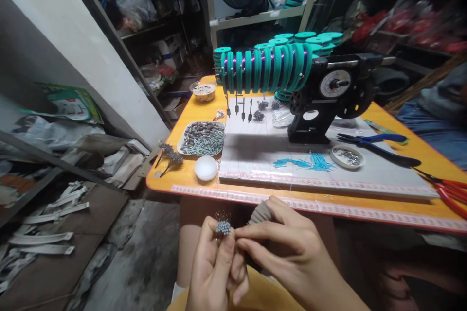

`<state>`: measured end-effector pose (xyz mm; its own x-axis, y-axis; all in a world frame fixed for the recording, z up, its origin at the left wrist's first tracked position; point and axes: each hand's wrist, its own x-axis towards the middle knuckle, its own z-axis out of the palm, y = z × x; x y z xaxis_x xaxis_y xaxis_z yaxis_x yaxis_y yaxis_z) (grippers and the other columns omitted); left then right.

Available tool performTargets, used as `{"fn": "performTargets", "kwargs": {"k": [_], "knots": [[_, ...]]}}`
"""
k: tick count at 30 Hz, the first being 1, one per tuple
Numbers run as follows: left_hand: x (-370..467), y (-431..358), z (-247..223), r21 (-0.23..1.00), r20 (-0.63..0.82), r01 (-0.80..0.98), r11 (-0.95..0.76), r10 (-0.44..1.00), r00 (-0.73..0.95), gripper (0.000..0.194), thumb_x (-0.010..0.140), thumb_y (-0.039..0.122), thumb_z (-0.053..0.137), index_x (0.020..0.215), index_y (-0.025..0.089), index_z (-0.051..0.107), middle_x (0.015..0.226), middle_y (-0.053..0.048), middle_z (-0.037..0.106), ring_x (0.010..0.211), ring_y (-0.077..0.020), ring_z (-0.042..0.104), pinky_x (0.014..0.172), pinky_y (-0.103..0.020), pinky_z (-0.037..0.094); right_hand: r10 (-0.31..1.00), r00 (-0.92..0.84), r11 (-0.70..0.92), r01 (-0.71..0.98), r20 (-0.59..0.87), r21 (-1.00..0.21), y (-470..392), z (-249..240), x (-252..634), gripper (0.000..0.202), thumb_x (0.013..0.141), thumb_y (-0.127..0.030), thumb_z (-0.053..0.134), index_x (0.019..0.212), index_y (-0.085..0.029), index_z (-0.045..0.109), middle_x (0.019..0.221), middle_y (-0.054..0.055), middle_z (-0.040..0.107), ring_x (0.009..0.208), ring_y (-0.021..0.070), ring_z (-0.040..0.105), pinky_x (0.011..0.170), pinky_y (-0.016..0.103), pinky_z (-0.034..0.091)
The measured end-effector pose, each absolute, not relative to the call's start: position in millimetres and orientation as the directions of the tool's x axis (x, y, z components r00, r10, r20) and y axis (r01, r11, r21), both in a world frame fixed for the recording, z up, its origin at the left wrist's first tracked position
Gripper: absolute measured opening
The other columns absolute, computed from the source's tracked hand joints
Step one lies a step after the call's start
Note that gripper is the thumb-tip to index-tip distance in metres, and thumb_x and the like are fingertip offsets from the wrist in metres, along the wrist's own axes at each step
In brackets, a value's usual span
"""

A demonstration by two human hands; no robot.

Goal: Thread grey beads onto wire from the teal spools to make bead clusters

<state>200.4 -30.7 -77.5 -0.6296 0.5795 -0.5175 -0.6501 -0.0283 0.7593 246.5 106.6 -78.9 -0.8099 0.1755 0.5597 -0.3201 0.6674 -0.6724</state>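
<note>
Below the near edge of the table, my left hand (218,265) is closed around a small bundle of grey-blue beads (223,227), which pokes up between thumb and fingers with fine dark tips above it. Right beside it, my right hand (288,248) has thumb and index finger pinched close to the bundle; what lies between those fingertips is too small to name. A ribbed grey piece (261,212) shows behind the fingers of my right hand.
On the orange table (160,175) are a tray of beads (202,138), a white dome (206,168), blue sticks (317,161), a small dish (348,157), pliers (379,146) and a black machine (310,116) with green spools (266,68). Someone's blue-clothed leg (445,112) is at right.
</note>
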Motion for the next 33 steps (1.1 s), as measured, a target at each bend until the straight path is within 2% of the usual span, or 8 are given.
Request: {"fn": "performTargets", "kwargs": {"k": [4, 7, 11, 13, 17, 22, 28, 33], "knots": [[182.4, -36.8, -95.7, 0.951, -0.147, -0.211, -0.225, 0.274, -0.951, 0.051, 0.083, 0.047, 0.06, 0.082, 0.016, 0.019, 0.052, 0.009, 0.027, 0.043, 0.0029, 0.036, 0.042, -0.008, 0.035, 0.244, -0.772, 0.694, -0.284, 0.587, -0.662, 107.7, -78.4, 250.1, 0.023, 0.085, -0.012, 0.055, 0.067, -0.004, 0.066, 0.074, 0.005, 0.045, 0.08, -0.009, 0.037, 0.072, 0.001, 0.028], [160.3, -48.8, -103.5, 0.96, 0.068, 0.043, -0.278, 0.08, -0.995, 0.043, 0.084, 0.04, 0.06, 0.084, 0.016, 0.024, 0.058, 0.008, 0.034, 0.05, 0.0016, 0.042, 0.046, -0.011, 0.04, 0.265, -0.733, 0.776, -0.224, 0.627, -0.59, 115.7, -71.4, 254.9, 0.021, 0.084, -0.01, 0.056, 0.066, -0.003, 0.064, 0.074, 0.005, 0.044, 0.08, -0.0088, 0.036, 0.073, 0.001, 0.028], [155.0, -60.4, -106.0, 0.989, 0.008, -0.022, -0.147, 0.201, -0.98, 0.042, 0.079, 0.037, 0.067, 0.088, 0.012, 0.034, 0.105, -0.003, 0.059, 0.09, -0.0053, 0.064, 0.072, -0.017, 0.057, 0.2, -0.735, 0.783, -0.277, 0.648, -0.556, 121.6, -64.2, 257.2, 0.016, 0.085, -0.01, 0.057, 0.082, -0.012, 0.073, 0.08, 0.004, 0.048, 0.082, -0.0101, 0.04, 0.074, -0.002, 0.033], [163.5, -59.7, -102.9, 0.97, -0.023, -0.102, -0.218, 0.337, -0.941, 0.042, 0.084, 0.035, 0.061, 0.082, 0.012, 0.026, 0.085, 0.0, 0.058, 0.081, -0.003, 0.062, 0.071, -0.017, 0.055, 0.189, -0.745, 0.777, -0.284, 0.639, -0.561, 120.8, -64.1, 257.3, 0.018, 0.086, -0.009, 0.056, 0.085, -0.012, 0.074, 0.081, 0.005, 0.049, 0.083, -0.01, 0.041, 0.074, -0.003, 0.035], [181.2, -47.7, -85.6, 0.848, -0.27, -0.495, -0.189, 0.65, -0.711, 0.053, 0.079, 0.055, 0.062, 0.087, 0.015, 0.027, 0.055, 0.008, 0.024, 0.047, 0.0046, 0.034, 0.051, -0.01, 0.036, 0.186, -0.746, 0.761, -0.303, 0.639, -0.574, 116.9, -64.9, 257.4, 0.019, 0.086, -0.009, 0.056, 0.089, -0.012, 0.074, 0.083, 0.006, 0.049, 0.086, -0.0087, 0.041, 0.077, -0.003, 0.037], [185.1, -35.6, -68.7, 0.864, -0.468, -0.478, 0.16, 0.605, -0.644, 0.063, 0.068, 0.062, 0.07, 0.092, 0.01, 0.043, 0.061, 0.006, 0.035, 0.054, 0.0058, 0.035, 0.055, -0.009, 0.025, 0.18, -0.717, 0.727, -0.364, 0.673, -0.582, 113.2, -63.5, 257.6, 0.015, 0.087, -0.01, 0.058, 0.09, -0.011, 0.073, 0.082, 0.006, 0.046, 0.086, -0.0092, 0.04, 0.077, -0.003, 0.035], [186.9, -36.5, -70.3, 0.785, -0.345, -0.614, -0.085, 0.763, -0.547, 0.06, 0.064, 0.052, 0.073, 0.071, 0.011, 0.031, 0.064, 0.004, 0.033, 0.052, 0.0033, 0.041, 0.053, -0.011, 0.028, 0.157, -0.802, 0.648, -0.356, 0.576, -0.673, 108.7, -69.4, 259.9, 0.032, 0.094, -0.014, 0.043, 0.088, -0.013, 0.074, 0.088, 0.008, 0.047, 0.091, -0.0069, 0.038, 0.079, 0.0, 0.033], [177.1, -57.1, -91.3, 0.817, -0.054, -0.45, -0.362, 0.728, -0.684, 0.048, 0.078, 0.034, 0.065, 0.061, 0.006, 0.03, 0.051, 0.002, 0.033, 0.058, 0.0048, 0.044, 0.079, -0.014, 0.047, 0.172, -0.703, 0.707, -0.399, 0.69, -0.584, 107.6, -77.0, 252.4, 0.034, 0.096, -0.021, 0.043, 0.083, -0.014, 0.074, 0.096, 0.008, 0.049, 0.106, -0.0027, 0.039, 0.097, 0.006, 0.035]]}}
